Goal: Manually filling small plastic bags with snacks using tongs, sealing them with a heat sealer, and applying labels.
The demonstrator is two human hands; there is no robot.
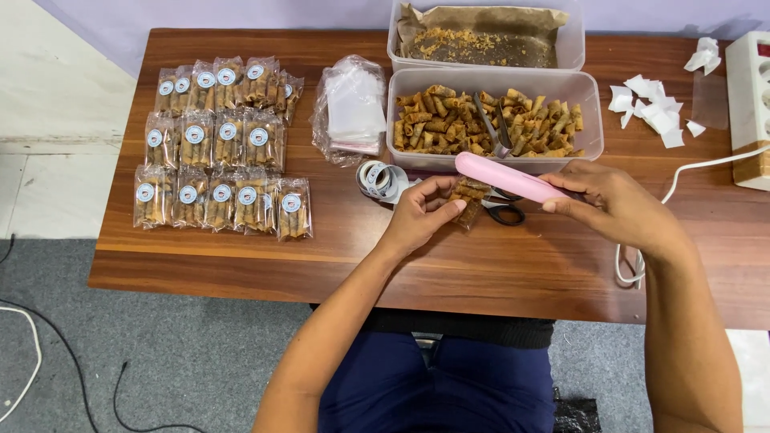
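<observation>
Left hand (pixel 419 215) pinches a filled snack bag (pixel 469 200) over the desk (pixel 337 248); right hand (pixel 613 204) grips a pink sealer (pixel 507 178) clamped across the bag's top.

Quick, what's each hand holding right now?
Left hand: closed on a small snack bag.
Right hand: closed on a pink sealer.

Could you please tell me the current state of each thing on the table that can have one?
Small snack bag: filled, held in the left hand.
Pink sealer: held in the right hand, lying over the bag's top.
Front tub: lidless, full of rolled snacks, tongs inside.
Back tub: lidless, paper-lined, only crumbs.
Finished packs: stickered, laid in rows.
Scissors: lying unused.
</observation>
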